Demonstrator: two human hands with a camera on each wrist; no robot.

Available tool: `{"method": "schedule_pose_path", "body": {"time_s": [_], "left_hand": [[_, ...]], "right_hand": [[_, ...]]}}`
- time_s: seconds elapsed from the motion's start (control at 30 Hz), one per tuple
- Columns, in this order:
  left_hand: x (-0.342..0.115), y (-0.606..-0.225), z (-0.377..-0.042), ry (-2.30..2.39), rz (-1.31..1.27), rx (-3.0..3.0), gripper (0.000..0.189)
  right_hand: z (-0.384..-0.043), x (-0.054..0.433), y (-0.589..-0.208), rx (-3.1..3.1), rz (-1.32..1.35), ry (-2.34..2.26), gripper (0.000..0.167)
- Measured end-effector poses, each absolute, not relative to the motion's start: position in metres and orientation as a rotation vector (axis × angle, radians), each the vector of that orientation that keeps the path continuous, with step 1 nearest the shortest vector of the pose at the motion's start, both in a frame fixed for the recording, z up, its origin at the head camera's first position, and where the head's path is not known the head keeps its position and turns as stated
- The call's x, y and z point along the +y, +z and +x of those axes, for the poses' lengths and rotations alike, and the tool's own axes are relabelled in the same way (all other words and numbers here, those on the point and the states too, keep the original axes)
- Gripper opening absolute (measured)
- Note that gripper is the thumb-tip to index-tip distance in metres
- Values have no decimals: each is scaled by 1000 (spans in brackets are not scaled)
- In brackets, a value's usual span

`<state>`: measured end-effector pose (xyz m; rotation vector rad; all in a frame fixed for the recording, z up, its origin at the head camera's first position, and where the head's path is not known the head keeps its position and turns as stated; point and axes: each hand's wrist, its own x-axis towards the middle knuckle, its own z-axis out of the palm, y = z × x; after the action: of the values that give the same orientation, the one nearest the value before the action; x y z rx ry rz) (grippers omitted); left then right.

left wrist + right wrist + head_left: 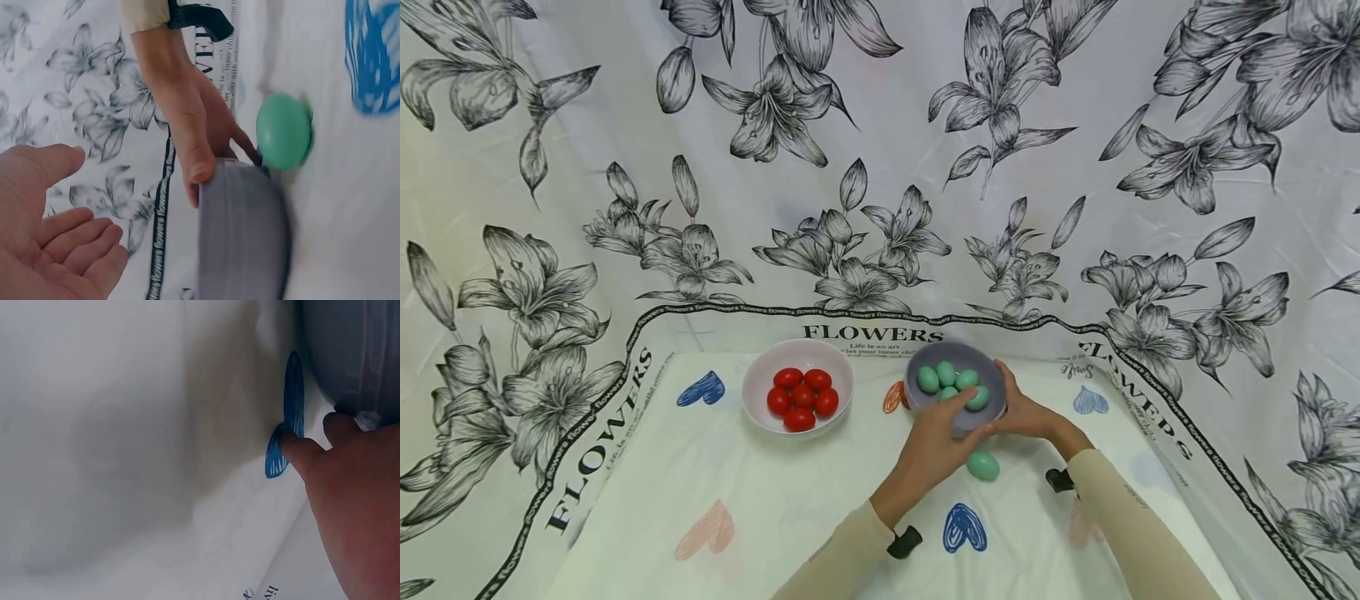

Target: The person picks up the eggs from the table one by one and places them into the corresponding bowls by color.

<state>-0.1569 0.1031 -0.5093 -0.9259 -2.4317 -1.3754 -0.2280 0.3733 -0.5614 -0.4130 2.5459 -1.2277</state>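
Note:
A grey bowl (951,351) with several green eggs (946,372) inside stands right of centre in the head view. My right hand (1026,414) grips its right side; in the left wrist view the thumb lies on the rim and other fingers reach beneath the bowl. Over the bowl's near edge is my left hand (928,446), its fingers loosely bent with nothing between them in the left wrist view. A loose green egg (982,466) lies on the cloth just in front of the bowl. Part of the bowl is hidden behind the left hand.
A pale pink bowl (754,398) of several red eggs (802,395) stands to the left of the grey one. White cloth printed with hearts covers the table, and a floral curtain (865,208) rises behind it.

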Motion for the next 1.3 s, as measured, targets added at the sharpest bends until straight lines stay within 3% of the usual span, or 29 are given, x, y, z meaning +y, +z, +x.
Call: {"method": "schedule_pose_path", "body": {"time_s": [0.23, 0.43, 0.6, 0.9, 1.3], "left_hand": [[109, -539, -123, -1512, -635, -2539, 59], [130, -558, -108, -1478, -641, -2646, 54], [139, -572, -100, -1358, -606, -2734, 62], [157, -576, -103, -1340, -688, -2747, 75], [164, -594, -127, -1326, -730, -2802, 56]], "right_hand": [[-224, 380, -556, 2565, -332, -1218, 149], [-228, 382, -556, 2553, -314, -1251, 149], [-232, 373, -559, 2533, -328, -1247, 149], [-227, 371, -555, 2523, -348, -1279, 149], [-227, 373, -559, 2496, -327, -1285, 149]]}}
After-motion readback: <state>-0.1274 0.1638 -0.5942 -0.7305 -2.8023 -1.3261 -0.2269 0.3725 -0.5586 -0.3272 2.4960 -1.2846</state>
